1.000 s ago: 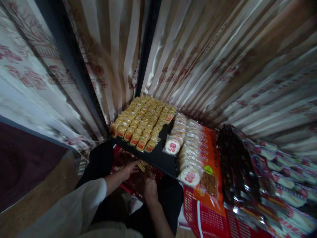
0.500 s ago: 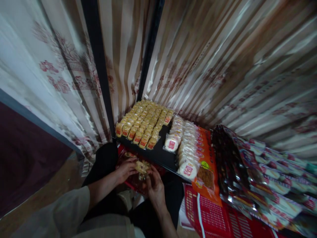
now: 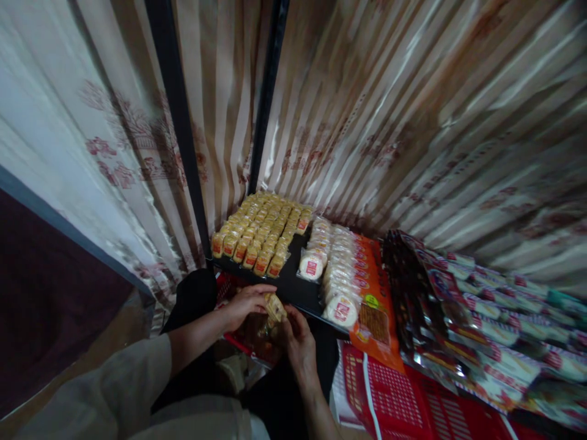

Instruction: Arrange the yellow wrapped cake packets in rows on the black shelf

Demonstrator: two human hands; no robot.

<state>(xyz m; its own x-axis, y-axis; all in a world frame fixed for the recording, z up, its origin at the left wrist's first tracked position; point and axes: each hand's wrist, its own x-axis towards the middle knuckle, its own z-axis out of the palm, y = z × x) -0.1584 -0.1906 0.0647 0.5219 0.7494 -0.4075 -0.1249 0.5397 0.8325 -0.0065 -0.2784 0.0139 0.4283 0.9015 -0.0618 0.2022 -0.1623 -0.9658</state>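
Between my two hands is a small yellowish wrapped snack pack (image 3: pixel 275 307), held up just in front of the shelf edge. My left hand (image 3: pixel 250 304) has its fingers closed on the pack's left side. On its right side, the fingers of my right hand (image 3: pixel 298 339) pinch it. Below my hands a red basket (image 3: pixel 247 347) sits between my knees, with more packs partly hidden inside. On the black shelf (image 3: pixel 300 290) stand several rows of similar yellow packs (image 3: pixel 252 238).
Right of the yellow packs stand rows of round white packs (image 3: pixel 342 308), an orange bag (image 3: pixel 378 324), dark packs (image 3: pixel 413 299) and white-and-red packs (image 3: pixel 513 342). A second red basket (image 3: pixel 389 391) is under the shelf's right part. Curtains (image 3: pixel 367 110) and black posts (image 3: pixel 178 104) rise behind.
My hands have risen slightly and moved a little right, bringing the yellow pack up from over the basket toward the shelf edge. The view has shifted slightly.
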